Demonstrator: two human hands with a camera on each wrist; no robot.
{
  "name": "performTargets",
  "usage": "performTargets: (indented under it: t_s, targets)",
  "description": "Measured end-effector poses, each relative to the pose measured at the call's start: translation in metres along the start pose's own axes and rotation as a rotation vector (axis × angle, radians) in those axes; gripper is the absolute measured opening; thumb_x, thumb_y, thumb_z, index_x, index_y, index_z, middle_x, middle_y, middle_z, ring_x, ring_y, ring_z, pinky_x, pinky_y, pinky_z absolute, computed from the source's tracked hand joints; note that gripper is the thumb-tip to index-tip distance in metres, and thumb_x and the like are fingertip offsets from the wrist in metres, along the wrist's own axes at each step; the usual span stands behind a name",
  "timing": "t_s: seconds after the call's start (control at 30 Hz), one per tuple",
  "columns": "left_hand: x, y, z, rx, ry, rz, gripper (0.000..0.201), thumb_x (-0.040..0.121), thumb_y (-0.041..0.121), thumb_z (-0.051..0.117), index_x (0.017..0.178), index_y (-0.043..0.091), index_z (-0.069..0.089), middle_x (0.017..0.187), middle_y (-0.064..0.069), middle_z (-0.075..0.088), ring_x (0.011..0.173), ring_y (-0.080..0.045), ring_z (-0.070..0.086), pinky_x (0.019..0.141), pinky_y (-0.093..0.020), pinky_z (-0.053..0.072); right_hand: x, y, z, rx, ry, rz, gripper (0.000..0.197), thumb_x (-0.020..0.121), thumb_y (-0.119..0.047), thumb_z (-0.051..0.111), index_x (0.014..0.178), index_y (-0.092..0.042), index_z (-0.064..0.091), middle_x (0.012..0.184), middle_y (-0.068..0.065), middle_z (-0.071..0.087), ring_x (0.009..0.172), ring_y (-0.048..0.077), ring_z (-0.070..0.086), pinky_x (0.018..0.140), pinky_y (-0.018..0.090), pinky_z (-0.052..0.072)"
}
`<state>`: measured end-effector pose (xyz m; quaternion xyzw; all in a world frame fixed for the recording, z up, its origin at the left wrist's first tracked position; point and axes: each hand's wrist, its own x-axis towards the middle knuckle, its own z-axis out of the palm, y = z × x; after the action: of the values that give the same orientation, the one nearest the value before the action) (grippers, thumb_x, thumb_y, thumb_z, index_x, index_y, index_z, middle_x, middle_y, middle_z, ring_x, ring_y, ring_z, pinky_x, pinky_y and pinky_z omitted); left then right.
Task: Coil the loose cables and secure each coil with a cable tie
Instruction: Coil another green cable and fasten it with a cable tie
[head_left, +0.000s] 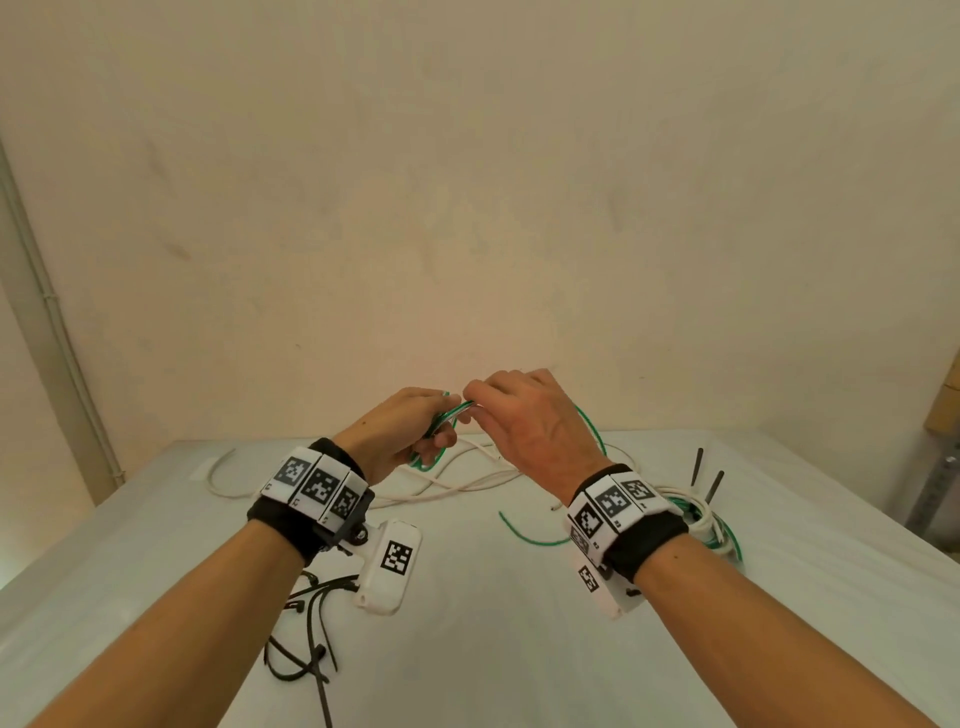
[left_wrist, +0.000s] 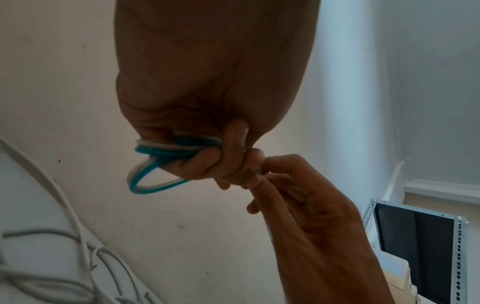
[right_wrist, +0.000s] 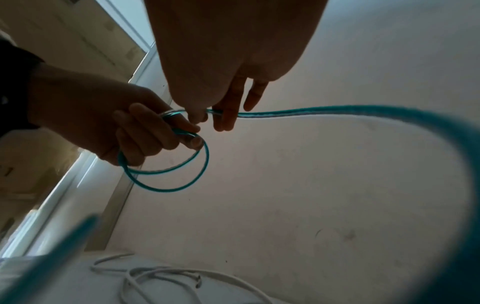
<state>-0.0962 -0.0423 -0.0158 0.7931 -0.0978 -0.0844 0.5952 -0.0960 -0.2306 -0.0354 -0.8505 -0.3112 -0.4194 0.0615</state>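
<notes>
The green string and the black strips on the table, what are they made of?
The green cable looks like wire in smooth plastic, green with a white stripe; it shines a little and bends into springy loops in the left hand. The right hand pinches it too. The black cable ties look like thin, stiff matte plastic, probably nylon.

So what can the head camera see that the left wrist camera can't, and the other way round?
Only the head view shows the black cable ties lying on the table and a finished green-and-white bundle by the right wrist. Only the left wrist view shows a perforated metal rack off to the side. Both show the left hand gripping the green cable coil, the right hand meeting it, and the loose white cable below.
</notes>
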Motion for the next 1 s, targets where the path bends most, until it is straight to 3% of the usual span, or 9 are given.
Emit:
performTargets:
  t_s: [0.07,0.23,0.4,0.5,0.67,0.77,0.83,0.93,1.0]
  targets:
    - [-0.002,0.001,0.000,0.001,-0.007,0.009,0.032,0.110,0.029,0.044,0.109,0.005,0.065,0.061,-0.002,0.053,0.048,-0.013,0.039,0.054,-0.028,0.037,-0.001,0.006,0.004,-0.003,-0.013,-0.019,0.005,0.100,-0.019,0.061,0.103,-0.021,0.065,0.090,-0.003,0.065,0.078,0.022,0.060,0.079,0.038,0.047]
    - [-0.001,0.004,0.012,0.129,0.040,0.076,0.032,0.111,0.029,0.041,0.103,0.006,0.062,0.072,-0.011,0.069,0.055,-0.018,0.058,0.055,-0.025,0.049,-0.004,0.010,0.009,-0.024,-0.144,0.126,0.023,0.084,0.005,0.069,0.101,-0.011,0.067,0.099,0.010,0.066,0.068,0.031,0.059,0.061,0.033,0.040]
    - [0.003,0.000,0.019,0.389,-0.009,0.048,0.035,0.110,0.024,0.041,0.089,0.005,0.063,0.062,-0.003,0.055,0.049,-0.015,0.043,0.048,-0.024,0.035,-0.009,0.015,0.010,0.179,-0.270,0.104,0.015,0.096,-0.016,0.056,0.093,-0.007,0.068,0.102,0.008,0.064,0.085,0.031,0.061,0.076,0.045,0.051]
    - [0.001,-0.004,0.016,0.240,-0.160,-0.036,0.034,0.110,0.023,0.041,0.085,0.008,0.058,0.058,0.001,0.039,0.050,-0.014,0.030,0.049,-0.026,0.025,-0.009,0.014,0.002,0.289,-0.387,0.182,0.022,0.095,-0.027,0.056,0.082,-0.010,0.062,0.095,0.001,0.058,0.095,0.021,0.050,0.085,0.037,0.042]
    - [-0.004,-0.004,0.012,-0.044,-0.233,-0.092,0.033,0.109,0.023,0.039,0.080,0.014,0.052,0.056,0.003,0.029,0.046,-0.011,0.021,0.046,-0.024,0.018,-0.002,0.014,-0.005,0.465,-0.397,0.359,0.029,0.087,-0.048,0.044,0.073,-0.024,0.052,0.078,-0.003,0.056,0.088,0.020,0.047,0.078,0.035,0.036]
    - [-0.006,-0.005,0.007,-0.215,-0.227,-0.111,0.034,0.109,0.027,0.040,0.078,0.016,0.050,0.053,0.006,0.027,0.042,-0.008,0.019,0.042,-0.022,0.015,-0.004,0.013,-0.005,0.531,-0.394,0.424,0.020,0.103,-0.040,0.047,0.087,-0.033,0.058,0.087,-0.007,0.062,0.099,0.018,0.045,0.091,0.039,0.038]
    - [-0.005,-0.005,0.004,-0.346,-0.245,-0.109,0.036,0.109,0.030,0.041,0.077,0.017,0.049,0.052,0.008,0.025,0.041,-0.006,0.017,0.042,-0.021,0.011,-0.007,0.010,-0.004,0.645,-0.341,0.457,0.021,0.104,-0.047,0.044,0.093,-0.037,0.058,0.090,-0.004,0.065,0.098,0.020,0.051,0.088,0.039,0.043]
    - [-0.005,-0.004,0.003,-0.513,-0.290,-0.112,0.038,0.108,0.032,0.040,0.073,0.018,0.046,0.049,0.009,0.023,0.043,-0.007,0.010,0.041,-0.021,0.009,-0.008,-0.001,-0.002,0.812,-0.251,0.514,0.022,0.108,-0.045,0.043,0.097,-0.029,0.055,0.087,0.005,0.068,0.075,0.019,0.055,0.074,0.040,0.048]
    - [-0.004,-0.003,0.006,-0.599,-0.325,-0.105,0.041,0.108,0.033,0.039,0.070,0.019,0.044,0.048,0.009,0.023,0.043,-0.008,0.008,0.039,-0.021,0.009,-0.007,-0.010,-0.001,1.049,-0.218,0.596,0.020,0.109,-0.040,0.045,0.105,-0.021,0.050,0.091,0.000,0.072,0.082,0.015,0.063,0.086,0.040,0.055]
